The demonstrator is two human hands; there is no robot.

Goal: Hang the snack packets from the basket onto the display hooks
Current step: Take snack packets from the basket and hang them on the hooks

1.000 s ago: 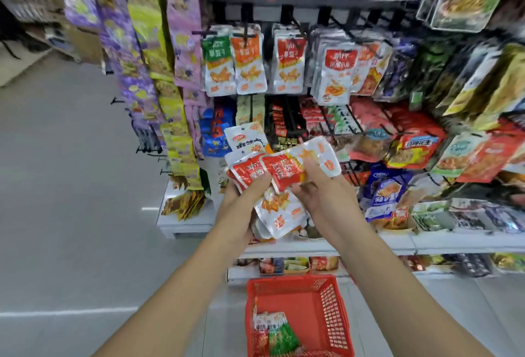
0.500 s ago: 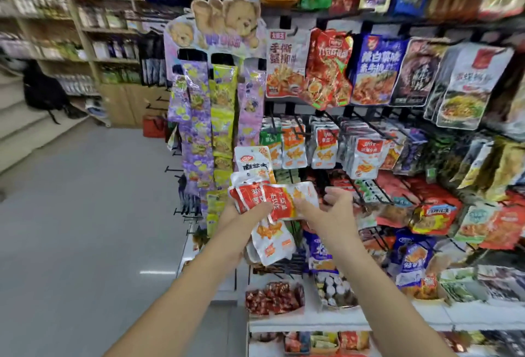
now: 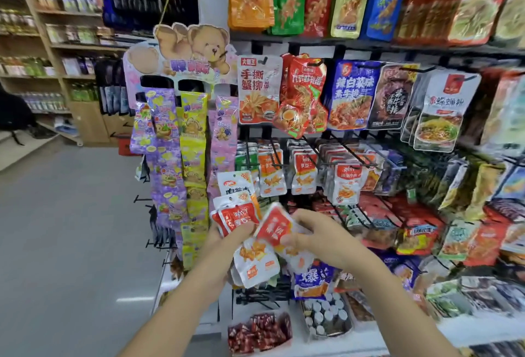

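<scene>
My left hand (image 3: 227,243) grips a fanned bunch of small red-and-white snack packets (image 3: 238,217), with more of them hanging below the fist. My right hand (image 3: 315,231) pinches one red-and-white packet (image 3: 274,228) at the edge of that bunch, tilted. Both hands are held in front of the display rack, just below a row of hooks (image 3: 324,163) that carry matching orange and red packets (image 3: 304,174). The basket is out of view.
Larger snack bags (image 3: 260,89) hang on the rows above. A bear-topped strip display (image 3: 193,52) of purple and yellow sweets hangs to the left. Trays of small goods (image 3: 258,331) sit on the white bottom shelf. Grey aisle floor (image 3: 71,228) lies left.
My view has tilted up, so the red basket has left the frame and upper rows show. My right hand has drawn one packet away from the bunch and turned it.
</scene>
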